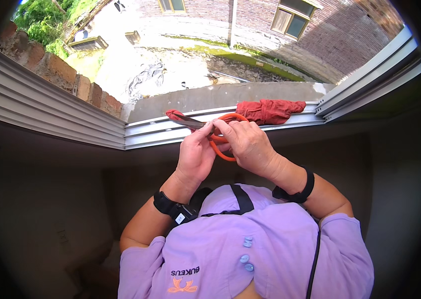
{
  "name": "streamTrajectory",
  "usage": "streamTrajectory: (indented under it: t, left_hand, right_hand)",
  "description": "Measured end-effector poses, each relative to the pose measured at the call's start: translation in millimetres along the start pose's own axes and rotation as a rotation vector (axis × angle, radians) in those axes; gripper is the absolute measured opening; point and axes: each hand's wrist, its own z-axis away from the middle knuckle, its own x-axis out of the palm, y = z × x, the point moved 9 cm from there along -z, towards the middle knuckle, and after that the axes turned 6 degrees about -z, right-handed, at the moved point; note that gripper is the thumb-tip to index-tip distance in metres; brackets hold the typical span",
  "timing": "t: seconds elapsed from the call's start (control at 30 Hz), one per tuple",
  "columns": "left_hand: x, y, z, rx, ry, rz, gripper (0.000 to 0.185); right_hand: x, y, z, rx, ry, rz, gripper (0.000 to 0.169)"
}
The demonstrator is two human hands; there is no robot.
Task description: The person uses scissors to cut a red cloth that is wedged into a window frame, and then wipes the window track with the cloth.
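Note:
Both hands meet over the window sill on a pair of scissors [222, 139] with orange handles, whose dark blades point left and stand slightly apart. My left hand [199, 151] pinches the scissors near the pivot between thumb and fingers. From the right, my right hand [248, 144] grips them beside the handle loops; its fingertips nearly touch my left thumb. A red cloth [270, 111] lies bunched along the aluminium window track [150, 136], and a red cloth end [174, 114] shows by the blade tips. Whether the two red parts join behind the scissors is hidden.
Aluminium frame sides [53, 102] rise at left and right of the track. Beyond it lie a concrete ledge [195, 98], a rough brick edge [61, 69] at left and a yard. A black cable [313, 261] hangs down the front of the purple shirt.

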Motion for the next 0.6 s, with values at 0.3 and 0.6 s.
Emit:
streamTrajectory:
  t: [0.3,0.6]
  left_hand:
    - [-19,82,4,0.866,0.201,-2.161,0.033]
    - [-63,69,-6,0.911,0.492,-2.179,0.009]
  right_hand:
    - [-25,69,46,0.382,-0.115,-0.689,0.067]
    - [3,51,32,0.231,-0.205,-0.301,0.045]
